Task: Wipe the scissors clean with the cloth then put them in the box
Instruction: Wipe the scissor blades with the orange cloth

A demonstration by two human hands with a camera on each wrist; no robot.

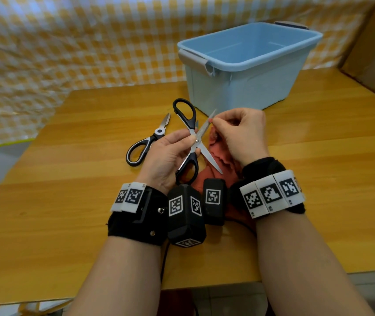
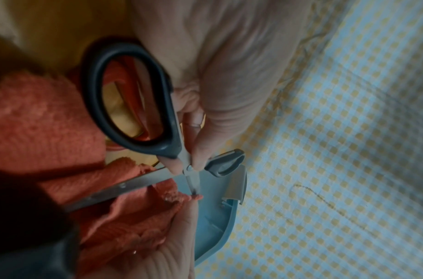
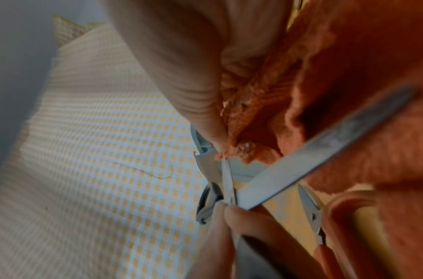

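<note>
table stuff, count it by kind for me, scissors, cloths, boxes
scissors: 2, the black-handled scissors open in the left hand, the black-and-white scissors lying on the table
cloth: 1, the red cloth in the right hand
box: 1, the blue box
total: 4

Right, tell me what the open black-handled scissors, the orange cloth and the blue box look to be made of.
Open black-handled scissors: bare metal blades with a dull sheen, probably steel; smooth matte handles, likely plastic. Orange cloth: soft fabric with fuzzy ribbed pile, perhaps microfibre. Light blue box: moulded plastic, judging by its smooth rounded rim.
</note>
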